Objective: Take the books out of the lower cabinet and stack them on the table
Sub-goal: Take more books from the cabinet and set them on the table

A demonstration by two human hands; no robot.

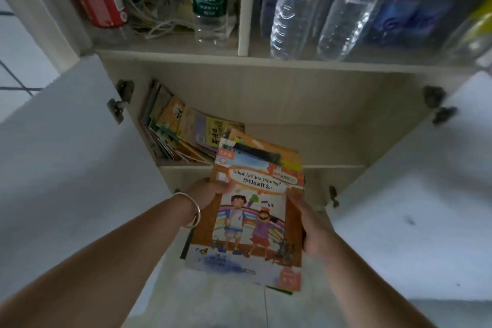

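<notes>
Picture books [247, 224], colourful, thin, clasped between left hand [206, 194] and right hand [310, 229].

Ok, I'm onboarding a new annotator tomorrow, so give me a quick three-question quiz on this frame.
1. True or false: both hands grip the bundle of books.
2. Which wrist wears the bracelet?
3. Where are the remaining books? A) upper shelf B) left side of the lower cabinet C) floor

Key: 1 true, left hand and right hand hold opposite edges. 2 left. 3 B.
</notes>
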